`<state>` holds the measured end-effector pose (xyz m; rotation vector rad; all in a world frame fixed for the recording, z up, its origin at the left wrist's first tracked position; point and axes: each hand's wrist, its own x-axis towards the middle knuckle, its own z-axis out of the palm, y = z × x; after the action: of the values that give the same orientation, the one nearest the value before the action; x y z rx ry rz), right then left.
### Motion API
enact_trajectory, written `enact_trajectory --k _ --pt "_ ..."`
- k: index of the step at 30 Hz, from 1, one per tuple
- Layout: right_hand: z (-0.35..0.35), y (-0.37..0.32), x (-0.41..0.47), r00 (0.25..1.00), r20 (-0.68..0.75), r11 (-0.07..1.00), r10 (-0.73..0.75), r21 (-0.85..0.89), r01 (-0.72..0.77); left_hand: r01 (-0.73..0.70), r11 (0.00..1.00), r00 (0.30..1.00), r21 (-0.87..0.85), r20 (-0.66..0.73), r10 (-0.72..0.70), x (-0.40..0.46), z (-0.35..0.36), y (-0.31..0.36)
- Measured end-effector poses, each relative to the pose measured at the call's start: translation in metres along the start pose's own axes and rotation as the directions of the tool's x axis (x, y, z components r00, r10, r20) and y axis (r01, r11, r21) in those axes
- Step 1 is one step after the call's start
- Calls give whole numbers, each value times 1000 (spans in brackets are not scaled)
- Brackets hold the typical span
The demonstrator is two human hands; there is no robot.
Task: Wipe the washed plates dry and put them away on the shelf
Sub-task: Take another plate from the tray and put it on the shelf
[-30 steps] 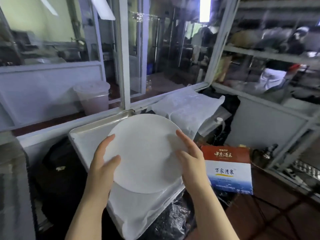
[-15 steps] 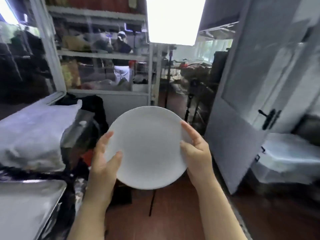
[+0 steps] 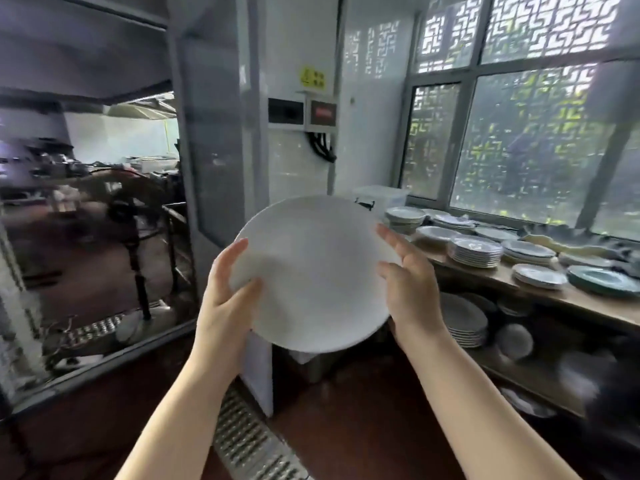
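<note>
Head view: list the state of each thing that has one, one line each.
white plate: held up in the air, tilted, gripped at both edges
left hand: grips the plate's left edge
right hand: grips the plate's right edge
plate stacks: piled on the wooden shelf

A plain white round plate (image 3: 313, 271) is held up in the air, tilted toward the camera. To its right, a wooden shelf (image 3: 561, 299) carries stacked plates (image 3: 474, 251).

Plate (image 3: 313, 271) between hands, shelf (image 3: 540, 292) right.
</note>
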<state>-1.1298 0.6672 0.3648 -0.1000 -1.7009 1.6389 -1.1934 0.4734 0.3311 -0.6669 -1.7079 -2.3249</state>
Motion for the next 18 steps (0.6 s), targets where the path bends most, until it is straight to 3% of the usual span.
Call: enact_trajectory --k 9,12,18 --pt "-131 57 119 966 -257 996 -10 -93 -15 127 992 960 14 250 -126 114 168 -113" --pt "-153 90 161 943 -333 992 -21 -123 -21 207 978 923 -22 335 -188 153 210 -158" --pt "-202 150 254 878 -479 972 4 -204 -116 235 972 841 -26 506 -190 243 302 -238"
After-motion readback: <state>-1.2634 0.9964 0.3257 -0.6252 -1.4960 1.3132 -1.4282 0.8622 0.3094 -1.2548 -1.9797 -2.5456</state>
